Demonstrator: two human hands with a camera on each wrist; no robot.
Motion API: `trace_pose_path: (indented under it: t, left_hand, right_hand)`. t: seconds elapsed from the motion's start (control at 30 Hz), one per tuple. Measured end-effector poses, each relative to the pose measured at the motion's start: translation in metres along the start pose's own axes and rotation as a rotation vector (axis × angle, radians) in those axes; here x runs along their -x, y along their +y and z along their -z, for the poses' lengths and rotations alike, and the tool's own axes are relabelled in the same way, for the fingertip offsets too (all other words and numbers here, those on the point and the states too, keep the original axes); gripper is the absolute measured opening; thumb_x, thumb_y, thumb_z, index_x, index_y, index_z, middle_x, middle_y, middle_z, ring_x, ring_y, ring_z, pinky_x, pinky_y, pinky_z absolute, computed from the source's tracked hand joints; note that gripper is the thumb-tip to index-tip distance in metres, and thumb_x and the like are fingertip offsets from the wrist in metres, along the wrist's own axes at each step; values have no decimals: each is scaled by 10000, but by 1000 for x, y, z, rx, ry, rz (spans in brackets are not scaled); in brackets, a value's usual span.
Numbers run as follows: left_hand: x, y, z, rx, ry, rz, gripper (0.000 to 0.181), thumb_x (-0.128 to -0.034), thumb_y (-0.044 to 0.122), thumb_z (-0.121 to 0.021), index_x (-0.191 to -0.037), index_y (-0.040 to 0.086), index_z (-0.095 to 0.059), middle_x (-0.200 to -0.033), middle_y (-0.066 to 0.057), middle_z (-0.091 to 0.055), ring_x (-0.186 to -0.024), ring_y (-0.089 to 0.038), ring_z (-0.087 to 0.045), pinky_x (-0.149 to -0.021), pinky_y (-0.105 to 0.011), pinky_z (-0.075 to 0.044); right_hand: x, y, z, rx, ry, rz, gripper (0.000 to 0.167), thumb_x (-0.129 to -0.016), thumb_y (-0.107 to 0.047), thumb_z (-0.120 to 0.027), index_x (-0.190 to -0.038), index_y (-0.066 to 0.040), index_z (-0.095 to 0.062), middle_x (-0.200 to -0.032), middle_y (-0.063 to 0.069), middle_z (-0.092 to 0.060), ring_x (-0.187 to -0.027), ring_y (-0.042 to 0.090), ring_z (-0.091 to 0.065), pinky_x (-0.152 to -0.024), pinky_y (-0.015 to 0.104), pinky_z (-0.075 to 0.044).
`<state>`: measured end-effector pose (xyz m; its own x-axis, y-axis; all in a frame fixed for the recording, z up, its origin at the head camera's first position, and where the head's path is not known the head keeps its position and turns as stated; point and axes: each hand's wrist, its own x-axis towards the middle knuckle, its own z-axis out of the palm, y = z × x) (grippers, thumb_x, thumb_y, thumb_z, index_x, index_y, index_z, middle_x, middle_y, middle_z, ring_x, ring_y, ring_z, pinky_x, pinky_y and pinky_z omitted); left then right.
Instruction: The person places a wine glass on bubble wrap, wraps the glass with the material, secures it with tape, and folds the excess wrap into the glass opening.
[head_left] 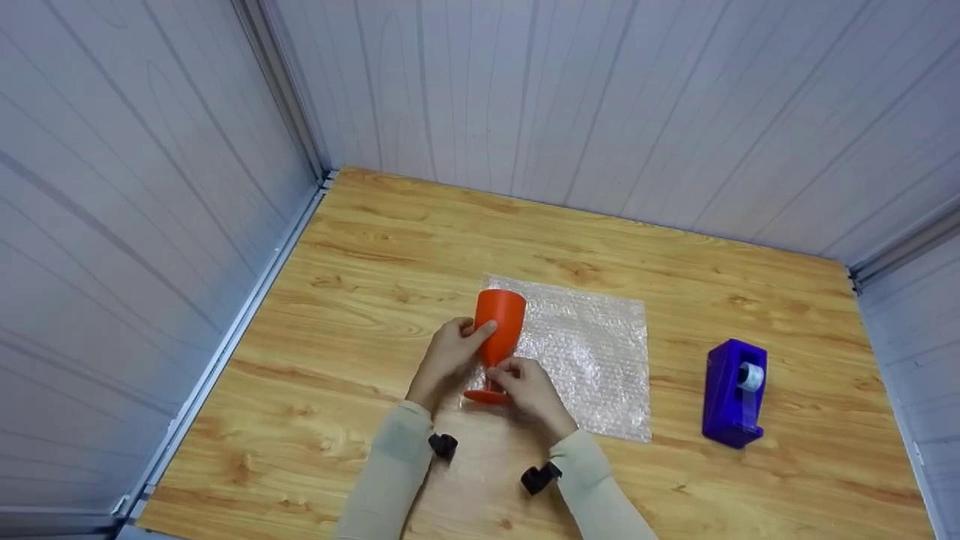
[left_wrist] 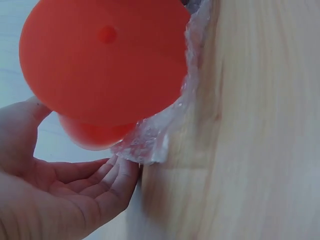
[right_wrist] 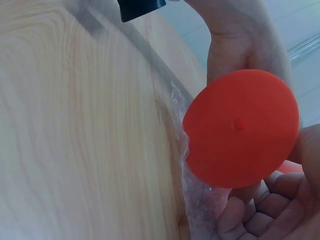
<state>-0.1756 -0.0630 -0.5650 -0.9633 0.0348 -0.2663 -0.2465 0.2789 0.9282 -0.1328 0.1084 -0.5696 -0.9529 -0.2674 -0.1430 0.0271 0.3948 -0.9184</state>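
Note:
An orange goblet point(head_left: 502, 309) lies on its side over the left part of a square sheet of clear bubble wrap point(head_left: 592, 360), its mouth pointing away from me. My left hand point(head_left: 448, 351) holds the bowl from the left, thumb on top. At the stem, my right hand point(head_left: 531, 388) pinches with thumb and fingers. Both wrist views face the round underside of the goblet's foot point(left_wrist: 105, 65), with the wrap's edge close beside it. Behind the foot, the right wrist view shows the curled fingers point(right_wrist: 272, 207) of the right hand; the stem is hidden there.
A purple tape dispenser point(head_left: 718, 397) with a roll of clear tape point(head_left: 751, 377) stands to the right of the wrap. The wood-patterned table point(head_left: 360, 300) is bounded by pale panels point(head_left: 480, 90) at the back and both sides.

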Motion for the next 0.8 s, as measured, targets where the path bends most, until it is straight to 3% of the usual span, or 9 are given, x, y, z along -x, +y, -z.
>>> trace_pose_path:
  t: [0.17, 0.3, 0.37, 0.53, 0.67, 0.8]
  left_hand:
    - [-2, -2, -2, 120, -10, -2, 654, -908, 465, -719, -1251, -81, -614, -1117, -170, -678, -976, -255, -642, -890, -378, -529]
    - [0, -2, -2, 151, -12, 9, 691, -900, 476, -723, -1270, -94, -593, -1141, -183, -666, -997, -270, -641, -900, -389, -530]
    - [0, -2, -2, 154, -14, 20, 711, -896, 489, -722, -1284, -91, -582, -1159, -186, -657, -1015, -278, -640, -910, -397, -528]
    - [1, -2, -3, 115, -3, 13, 717, -898, 500, -712, -1285, -89, -583, -1163, -184, -657, -1023, -285, -642, -904, -395, -532]
    - [0, -2, -4, 82, 10, -1, 714, -900, 510, -704, -1279, -84, -590, -1161, -182, -660, -1029, -283, -644, -904, -397, -531]
    - [2, 0, -6, 63, 23, 5, 738, -887, 538, -706, -1293, -67, -585, -1190, -180, -652, -1068, -288, -633, -934, -415, -516]
  right_hand:
    - [2, -1, 4, 106, 46, -18, 254, -936, -290, -714, -942, -36, -712, -738, -8, -644, -660, 123, -575, -614, 307, -502]
    - [4, -5, 9, 234, 126, 11, 370, -905, -344, -745, -1078, -25, -671, -810, 12, -628, -688, 155, -564, -604, 329, -495]
    - [4, -6, 11, 288, 176, 78, 438, -908, -317, -747, -1183, 5, -633, -919, 72, -621, -759, 195, -578, -653, 352, -512]
    - [4, -5, 15, 404, 266, 343, 553, -905, -157, -753, -1369, 52, -535, -1207, 195, -558, -1028, 305, -598, -899, 424, -526]
    - [2, -6, 18, 505, 255, 516, 535, -895, -102, -750, -1378, 24, -560, -1334, 215, -521, -1221, 342, -525, -1028, 448, -453]
    - [1, -6, 21, 603, 219, 584, 506, -912, -123, -732, -1368, 30, -574, -1385, 235, -491, -1270, 359, -494, -1041, 449, -443]
